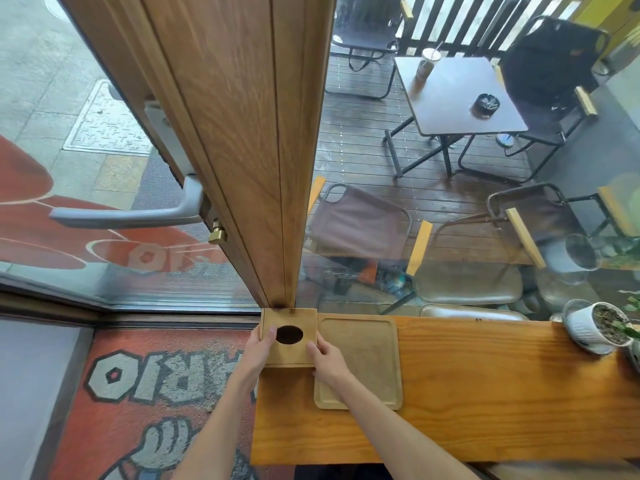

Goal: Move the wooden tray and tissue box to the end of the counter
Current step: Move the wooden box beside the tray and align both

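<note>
A square wooden tissue box with a dark oval hole in its top sits at the far left end of the wooden counter, against the window post. My left hand grips its left side and my right hand grips its right front corner. Directly to the box's right lies the flat wooden tray, empty, with a raised rim. My right wrist crosses over the tray's left edge.
A wide wooden post and glass window rise behind the counter. A white plant pot stands on the counter at far right. The counter's left end drops to a red printed floor mat.
</note>
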`<state>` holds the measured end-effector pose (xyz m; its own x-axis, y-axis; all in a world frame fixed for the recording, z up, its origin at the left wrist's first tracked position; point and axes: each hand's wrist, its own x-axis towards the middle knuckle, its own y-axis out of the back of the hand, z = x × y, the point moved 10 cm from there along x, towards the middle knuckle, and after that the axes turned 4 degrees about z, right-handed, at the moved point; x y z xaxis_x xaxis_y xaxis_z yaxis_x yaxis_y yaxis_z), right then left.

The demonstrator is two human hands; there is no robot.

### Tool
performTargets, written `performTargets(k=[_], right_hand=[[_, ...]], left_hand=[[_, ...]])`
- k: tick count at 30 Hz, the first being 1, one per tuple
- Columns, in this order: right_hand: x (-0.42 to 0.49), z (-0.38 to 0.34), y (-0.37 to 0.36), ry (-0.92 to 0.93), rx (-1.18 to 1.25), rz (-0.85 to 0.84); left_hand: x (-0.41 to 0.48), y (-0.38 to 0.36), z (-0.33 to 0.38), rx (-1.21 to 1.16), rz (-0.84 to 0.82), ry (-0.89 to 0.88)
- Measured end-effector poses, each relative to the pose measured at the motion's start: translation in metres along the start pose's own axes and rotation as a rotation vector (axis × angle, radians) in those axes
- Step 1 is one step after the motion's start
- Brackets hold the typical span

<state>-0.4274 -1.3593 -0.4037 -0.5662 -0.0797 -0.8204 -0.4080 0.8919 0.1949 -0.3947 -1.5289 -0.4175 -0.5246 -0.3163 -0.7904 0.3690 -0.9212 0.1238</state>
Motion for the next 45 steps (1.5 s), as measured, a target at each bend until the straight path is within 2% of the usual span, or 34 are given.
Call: performTargets(k=[22,27,28,31,34,36,39,41,45], right_hand=[[-0.007,-0.007,0.008,0.079,-0.087,0.094],[-0.006,-0.004,0.012,0.018,-0.004,0.013],[-0.006,-0.005,0.024,0.034,-0.002,0.044],[-0.007,-0.001,0.093,0.09,-0.036,0.324],[-0.005,0.021,0.163,0.022,-0.141,0.506],[0.002,0.035,0.188,-0.057,-0.212,0.494],[0.012,0.049,0.188,-0.157,-0.206,0.362],[0.018,0.049,0.18,-0.15,-0.22,0.301],[0.021,0.048,0.173,-0.129,-0.279,0.305]], left_hand=[[-0.006,-0.001,0.011,-0.019,0.049,-0.072],[-0.01,0.0,0.013,-0.04,0.103,-0.086],[-0.01,0.0,0.012,-0.042,0.109,-0.083],[-0.008,0.0,0.011,-0.047,0.117,-0.068],[-0.008,-0.001,0.01,-0.048,0.119,-0.068],[-0.008,0.0,0.011,-0.047,0.133,-0.079],[-0.008,0.001,0.01,-0.058,0.158,-0.064],[-0.008,0.001,0.009,-0.072,0.15,-0.047],[-0.008,0.002,0.009,-0.071,0.15,-0.034]])
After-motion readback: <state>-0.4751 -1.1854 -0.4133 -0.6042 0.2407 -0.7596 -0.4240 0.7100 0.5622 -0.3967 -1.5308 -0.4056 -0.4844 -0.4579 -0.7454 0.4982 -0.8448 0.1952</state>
